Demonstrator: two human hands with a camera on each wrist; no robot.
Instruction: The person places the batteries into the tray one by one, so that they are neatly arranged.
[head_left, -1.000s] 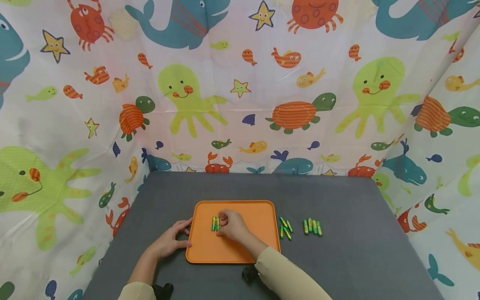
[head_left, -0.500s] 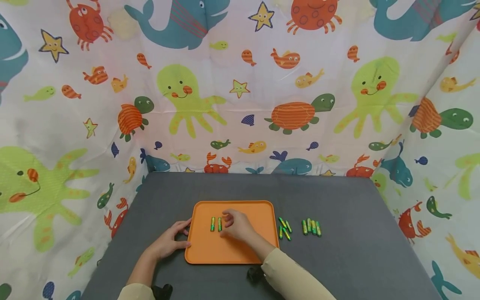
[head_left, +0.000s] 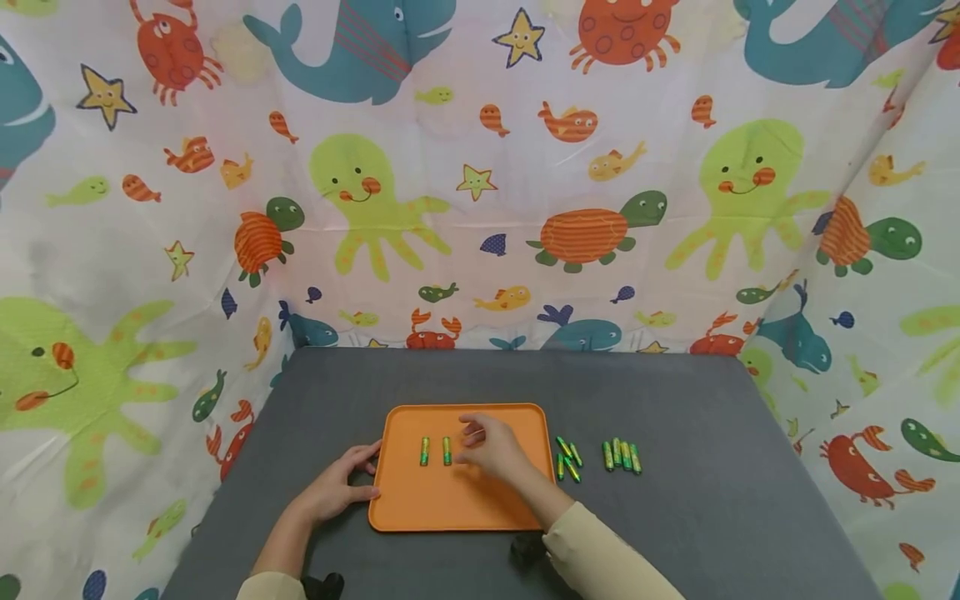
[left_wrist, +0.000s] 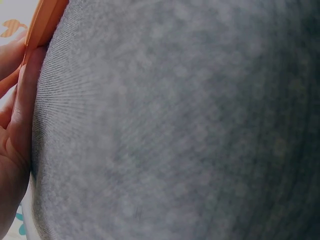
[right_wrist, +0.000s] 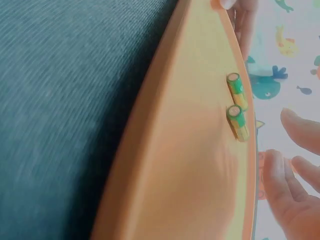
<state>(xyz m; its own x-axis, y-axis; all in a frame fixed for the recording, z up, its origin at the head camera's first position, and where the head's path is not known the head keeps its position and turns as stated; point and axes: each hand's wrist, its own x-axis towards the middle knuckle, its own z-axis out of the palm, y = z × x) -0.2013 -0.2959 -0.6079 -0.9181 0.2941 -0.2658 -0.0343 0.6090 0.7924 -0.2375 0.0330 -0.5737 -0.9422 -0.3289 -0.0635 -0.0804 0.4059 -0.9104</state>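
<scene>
An orange tray (head_left: 420,508) lies on the grey table. Two small green-and-yellow batteries (head_left: 424,451) lie apart and roughly parallel on it; the right wrist view shows these batteries (right_wrist: 238,122) from their ends. My left hand (head_left: 335,486) rests against the tray's left edge, thumb and fingers spread along the rim. Only part of that left hand (left_wrist: 15,145) and the orange rim (left_wrist: 42,22) appear in the left wrist view. Over the tray, just right of the second battery, hovers my right hand (head_left: 495,450). Its thumb (right_wrist: 300,127) and fingers (right_wrist: 280,185) are apart with nothing between them.
Right of the tray, several loose batteries (head_left: 567,458) lie at mixed angles by its edge. Farther right, another group of batteries (head_left: 622,456) lies side by side. A curtain (head_left: 480,250) printed with sea animals surrounds the table (head_left: 675,533) at the back and sides.
The right hand let go of the second battery and drew back rightward. That battery now lies farther from the first one. The left hand stays at the tray's edge.
</scene>
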